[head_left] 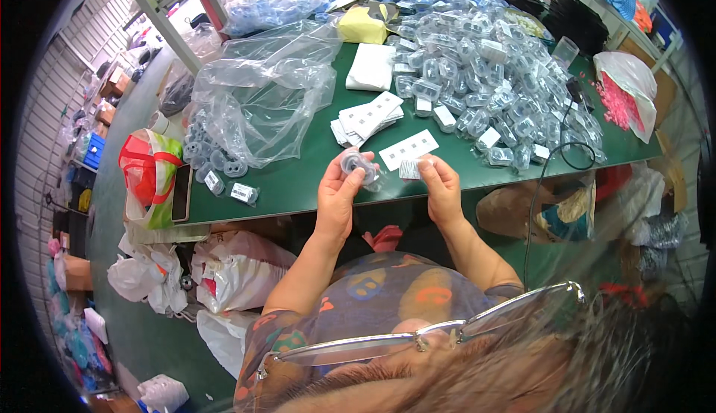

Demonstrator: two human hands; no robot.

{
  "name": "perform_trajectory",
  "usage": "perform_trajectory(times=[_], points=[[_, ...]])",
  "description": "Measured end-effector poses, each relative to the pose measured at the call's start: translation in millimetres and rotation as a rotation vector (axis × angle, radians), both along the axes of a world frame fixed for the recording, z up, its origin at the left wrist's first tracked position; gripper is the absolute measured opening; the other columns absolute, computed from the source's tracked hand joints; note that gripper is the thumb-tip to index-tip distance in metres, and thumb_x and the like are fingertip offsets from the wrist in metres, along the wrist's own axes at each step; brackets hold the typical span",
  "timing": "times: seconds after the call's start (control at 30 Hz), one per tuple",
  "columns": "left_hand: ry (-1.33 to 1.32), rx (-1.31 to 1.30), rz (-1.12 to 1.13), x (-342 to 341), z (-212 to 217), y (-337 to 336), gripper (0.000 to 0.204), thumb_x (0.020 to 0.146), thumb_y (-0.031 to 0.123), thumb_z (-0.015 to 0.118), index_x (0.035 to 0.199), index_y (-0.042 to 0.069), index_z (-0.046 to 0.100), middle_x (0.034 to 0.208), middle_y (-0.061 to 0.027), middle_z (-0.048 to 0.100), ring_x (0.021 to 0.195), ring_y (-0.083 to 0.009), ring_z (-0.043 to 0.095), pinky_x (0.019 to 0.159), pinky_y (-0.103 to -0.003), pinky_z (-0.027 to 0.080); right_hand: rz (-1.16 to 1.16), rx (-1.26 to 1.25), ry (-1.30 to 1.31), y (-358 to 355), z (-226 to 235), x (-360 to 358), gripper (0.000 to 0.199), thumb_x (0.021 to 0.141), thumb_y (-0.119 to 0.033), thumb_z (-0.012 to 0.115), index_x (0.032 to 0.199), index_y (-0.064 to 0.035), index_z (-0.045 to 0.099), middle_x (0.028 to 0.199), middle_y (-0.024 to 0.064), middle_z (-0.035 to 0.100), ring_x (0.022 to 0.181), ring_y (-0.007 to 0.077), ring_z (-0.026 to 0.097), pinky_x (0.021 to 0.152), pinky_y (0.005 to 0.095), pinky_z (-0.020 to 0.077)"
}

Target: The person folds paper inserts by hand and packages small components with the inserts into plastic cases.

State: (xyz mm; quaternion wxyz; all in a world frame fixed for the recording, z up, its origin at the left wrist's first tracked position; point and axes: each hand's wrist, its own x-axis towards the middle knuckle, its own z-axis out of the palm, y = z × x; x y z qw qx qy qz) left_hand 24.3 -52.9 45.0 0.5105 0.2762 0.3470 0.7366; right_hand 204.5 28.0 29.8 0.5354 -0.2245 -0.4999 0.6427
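Observation:
Above the near edge of the green table, my left hand is closed on a small round grey part in clear plastic wrap. To its right, my right hand pinches a small white printed label between thumb and fingertips. The label and the wrapped part are apart. Just beyond the label lies a white label sheet with a few small squares left on it. A stack of similar sheets sits a little farther left.
A heap of clear plastic packets covers the table's right side. Crumpled clear bags and several round grey parts lie at left, near two labelled packets. A black cable hangs over the right edge. Co-workers' arms show at the far side.

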Motion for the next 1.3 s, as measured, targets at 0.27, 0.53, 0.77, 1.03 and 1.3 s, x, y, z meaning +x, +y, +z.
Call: perform_trajectory(times=[0.27,0.53,0.77,1.03,1.3], points=[[0.251,-0.044,-0.324,6,1,-10,0.061,0.096,0.001,0.07,0.15,0.002,0.042,0.126,-0.0108,0.066,0.116,-0.0156,0.065,0.1,-0.03,0.052,0.35,0.413,-0.314,40,46,6,0.023,0.103,-0.02,0.059,0.103,0.0,0.072,0.103,0.0086,0.071,0.101,0.0213,0.064,0.091,0.0362,0.0506],[0.212,-0.058,-0.318,-2,-12,-13,0.069,0.096,-0.002,0.069,0.156,0.005,0.036,0.122,-0.0126,0.068,0.112,-0.0171,0.066,0.097,-0.03,0.053,0.332,0.641,-0.485,34,46,14,0.022,0.103,-0.02,0.06,0.097,-0.0025,0.072,0.104,0.0091,0.073,0.101,0.0236,0.065,0.093,0.0387,0.0481],[0.155,-0.071,-0.363,-4,-17,-13,0.078,0.095,-0.002,0.07,0.16,0.007,0.028,0.124,-0.0145,0.068,0.115,-0.0202,0.066,0.097,-0.033,0.055,0.346,0.724,-0.515,24,38,15,0.019,0.099,-0.025,0.065,0.094,-0.0081,0.072,0.096,0.0052,0.071,0.097,0.0239,0.065,0.096,0.0397,0.0423],[0.273,-0.027,-0.233,-19,-8,2,0.075,0.096,0.009,0.072,0.158,0.008,0.031,0.12,-0.0082,0.06,0.097,-0.0121,0.062,0.086,-0.026,0.051,0.325,0.834,-0.53,17,42,13,0.008,0.089,-0.015,0.075,0.092,-0.0071,0.075,0.102,0.0036,0.066,0.101,0.0229,0.059,0.094,0.038,0.0417],[-0.295,-0.001,-0.225,-24,0,-1,0.061,0.101,0.034,0.066,0.151,0.009,0.041,0.134,-0.0138,0.058,0.121,-0.023,0.061,0.1,-0.037,0.052,0.109,0.606,-0.396,0,28,4,0.009,0.094,-0.01,0.072,0.094,-0.0004,0.073,0.102,0.0093,0.065,0.096,0.0217,0.062,0.084,0.0326,0.0491]])
